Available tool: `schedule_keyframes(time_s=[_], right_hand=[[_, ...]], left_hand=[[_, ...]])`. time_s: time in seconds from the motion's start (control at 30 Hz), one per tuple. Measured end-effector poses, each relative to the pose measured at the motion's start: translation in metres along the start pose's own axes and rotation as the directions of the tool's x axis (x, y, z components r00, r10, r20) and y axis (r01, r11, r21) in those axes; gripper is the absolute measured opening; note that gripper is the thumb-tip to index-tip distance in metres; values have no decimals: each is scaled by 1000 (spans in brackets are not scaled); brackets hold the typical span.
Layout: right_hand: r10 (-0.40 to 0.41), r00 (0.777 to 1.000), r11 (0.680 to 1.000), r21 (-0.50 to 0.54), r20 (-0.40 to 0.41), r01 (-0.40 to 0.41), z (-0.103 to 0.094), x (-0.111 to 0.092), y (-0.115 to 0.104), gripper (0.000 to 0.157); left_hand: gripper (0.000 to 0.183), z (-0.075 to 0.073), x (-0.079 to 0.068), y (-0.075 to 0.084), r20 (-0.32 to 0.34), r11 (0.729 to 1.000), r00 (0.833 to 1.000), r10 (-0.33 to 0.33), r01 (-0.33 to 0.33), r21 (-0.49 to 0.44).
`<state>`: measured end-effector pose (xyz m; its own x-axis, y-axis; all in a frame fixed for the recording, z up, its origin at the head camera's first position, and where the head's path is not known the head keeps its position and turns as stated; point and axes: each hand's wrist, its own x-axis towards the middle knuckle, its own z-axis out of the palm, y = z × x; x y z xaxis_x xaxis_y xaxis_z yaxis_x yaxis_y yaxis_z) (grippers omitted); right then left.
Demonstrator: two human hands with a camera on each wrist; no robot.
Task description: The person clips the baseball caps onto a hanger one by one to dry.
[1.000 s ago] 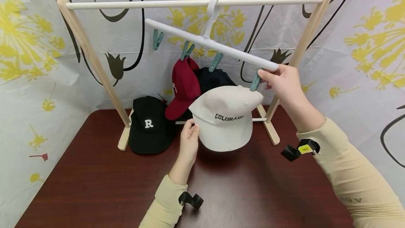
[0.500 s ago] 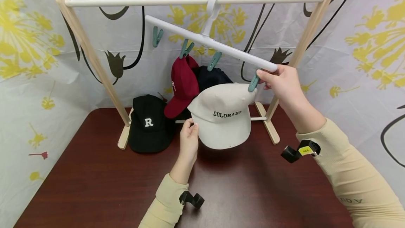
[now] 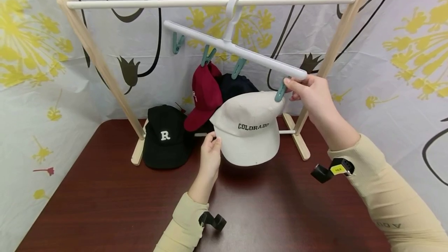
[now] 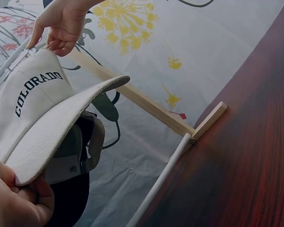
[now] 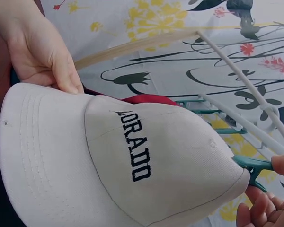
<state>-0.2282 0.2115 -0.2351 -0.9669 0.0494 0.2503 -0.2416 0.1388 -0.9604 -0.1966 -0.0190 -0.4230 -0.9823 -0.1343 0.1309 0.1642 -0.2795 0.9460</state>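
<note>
A white cap (image 3: 250, 129) with COLORADO lettering hangs by its crown from a green clip (image 3: 280, 90) at the low right end of a tilted white hanger (image 3: 210, 41). My right hand (image 3: 313, 92) pinches that clip between thumb and fingers, close under the hanger's end; the right wrist view shows the clip's jaws on the cap fabric. The left hand (image 3: 210, 154) pinches the cap's brim at its left side, as the left wrist view also shows. Behind, a red cap (image 3: 204, 94) and a dark navy cap (image 3: 238, 85) hang from two other clips.
A black cap (image 3: 167, 137) with an R rests on the brown table (image 3: 140, 209) by the rack's left foot. The rack's white rod (image 3: 157, 4) carries the hanger, between wooden legs (image 3: 99, 65). A further clip (image 3: 177, 43) hangs at the hanger's left end, holding nothing.
Over the last second the white cap's clipped right corner shifts slightly left, and its lettering comes fully into view. Both hands keep their grips; the whole view shifts a little.
</note>
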Motion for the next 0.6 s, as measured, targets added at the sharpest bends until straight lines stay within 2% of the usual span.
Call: schedule_keyframes(time_s=[0.37, 0.6], right_hand=[[-19, 1000, 998, 62, 8, 19, 0, -2, 6, 13], [-28, 1000, 996, 84, 13, 27, 0, 0, 10, 13]], left_hand=[[19, 0, -1, -3, 65, 998, 996, -62, 60, 28], [12, 1, -1, -7, 126, 995, 987, -98, 94, 36]])
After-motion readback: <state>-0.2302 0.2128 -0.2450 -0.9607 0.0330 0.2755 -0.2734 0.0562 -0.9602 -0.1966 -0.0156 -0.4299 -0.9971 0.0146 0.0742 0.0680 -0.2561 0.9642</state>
